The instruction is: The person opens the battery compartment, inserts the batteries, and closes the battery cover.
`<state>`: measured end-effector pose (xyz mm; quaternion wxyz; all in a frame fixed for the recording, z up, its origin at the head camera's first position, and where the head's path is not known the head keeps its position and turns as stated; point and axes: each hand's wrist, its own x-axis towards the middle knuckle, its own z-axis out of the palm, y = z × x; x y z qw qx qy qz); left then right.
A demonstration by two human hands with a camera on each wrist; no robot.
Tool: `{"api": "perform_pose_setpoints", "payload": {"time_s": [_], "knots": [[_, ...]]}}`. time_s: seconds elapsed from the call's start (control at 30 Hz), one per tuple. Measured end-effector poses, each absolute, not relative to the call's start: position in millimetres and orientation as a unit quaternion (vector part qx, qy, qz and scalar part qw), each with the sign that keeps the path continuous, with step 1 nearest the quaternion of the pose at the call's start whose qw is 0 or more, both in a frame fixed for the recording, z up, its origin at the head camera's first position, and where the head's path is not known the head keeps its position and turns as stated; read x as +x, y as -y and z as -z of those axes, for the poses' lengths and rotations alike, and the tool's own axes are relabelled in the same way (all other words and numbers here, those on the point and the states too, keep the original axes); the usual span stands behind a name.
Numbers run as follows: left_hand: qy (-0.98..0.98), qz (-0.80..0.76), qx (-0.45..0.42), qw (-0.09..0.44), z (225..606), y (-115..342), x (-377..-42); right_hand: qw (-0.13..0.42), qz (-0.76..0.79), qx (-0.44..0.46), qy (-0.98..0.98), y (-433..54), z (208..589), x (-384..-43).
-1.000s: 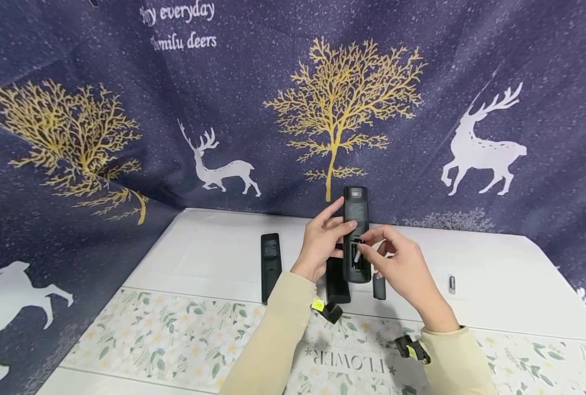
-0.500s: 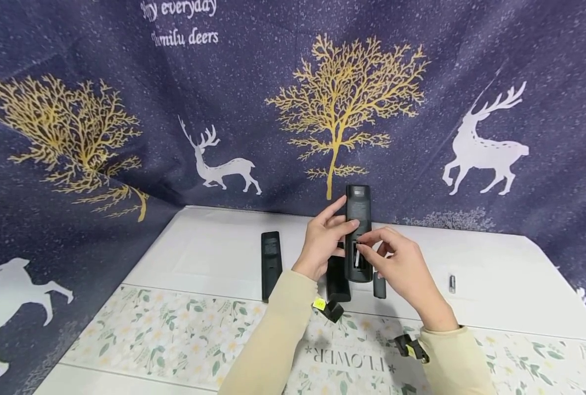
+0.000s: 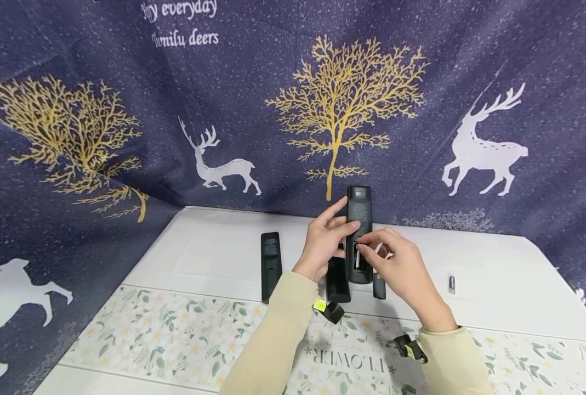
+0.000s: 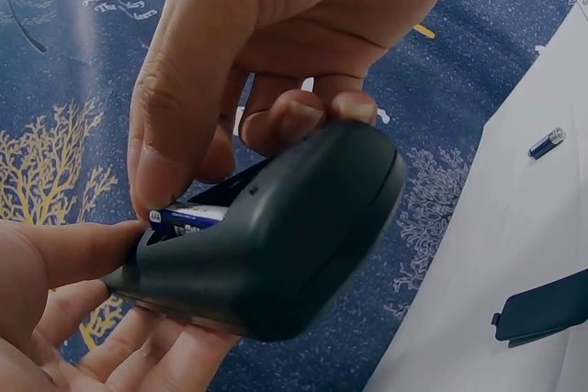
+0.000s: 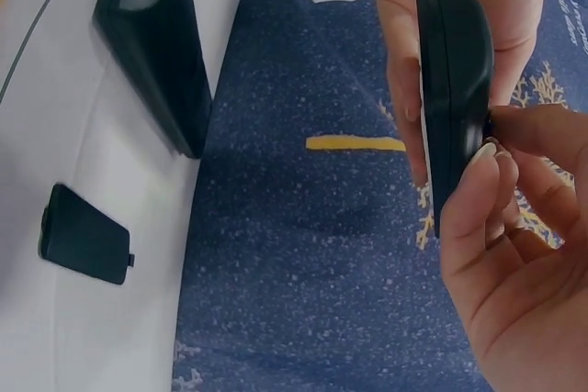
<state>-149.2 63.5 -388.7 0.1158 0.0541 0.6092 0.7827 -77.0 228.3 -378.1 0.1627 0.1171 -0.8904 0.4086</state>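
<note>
My left hand [image 3: 322, 241] grips a black remote control [image 3: 359, 211] and holds it above the table, its back turned toward me. The battery compartment in its lower half is uncovered. A blue and silver battery [image 4: 193, 216] lies in that compartment, seen best in the left wrist view. My right hand [image 3: 401, 263] pinches at the battery's upper end with thumb and index finger, while other fingertips touch the remote's side. In the right wrist view the remote appears edge-on, hiding the battery.
A loose battery [image 3: 452, 284] lies on the white table to the right. Below the held remote is a battery cover [image 3: 379, 286]. Two more black remotes lie on the table: one remote [image 3: 271, 263] at left, another remote [image 3: 339, 282] partly behind my left hand. A patterned cloth [image 3: 293, 109] hangs behind.
The battery, tilted out of the compartment a second ago, now lies more in line with it. Both hands have stayed almost in place; the remote has shifted slightly right.
</note>
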Motion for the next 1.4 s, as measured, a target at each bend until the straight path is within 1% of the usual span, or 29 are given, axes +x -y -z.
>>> {"api": "perform_pose_setpoints", "payload": {"time_s": [0.17,0.23,0.3,0.43,0.53,0.63,1.4], "knots": [[-0.607,-0.784,0.055,0.114,389.4,-63.3,-150.2,0.208,-0.406,0.115,0.883,-228.5,380.0,-78.8],[-0.61,-0.783,0.056,0.111,389.5,-63.2,-150.3,0.213,-0.423,0.1,0.875,-228.7,380.7,-79.9],[-0.613,-0.781,0.057,0.107,389.6,-63.2,-150.2,0.198,-0.452,0.079,0.866,-229.3,380.8,-80.4],[-0.615,-0.78,0.057,0.103,389.1,-63.1,-149.8,0.133,-0.514,0.041,0.846,-231.3,380.6,-81.0],[-0.611,-0.782,0.059,0.108,388.6,-63.6,-149.3,0.093,-0.543,0.031,0.834,-232.8,380.8,-81.8],[-0.611,-0.781,0.065,0.114,388.2,-64.4,-148.9,0.067,-0.562,0.028,0.824,-233.7,381.7,-82.5],[-0.617,-0.773,0.076,0.123,388.2,-65.2,-148.6,0.041,-0.582,0.042,0.811,-234.5,384.6,-85.7]]}}
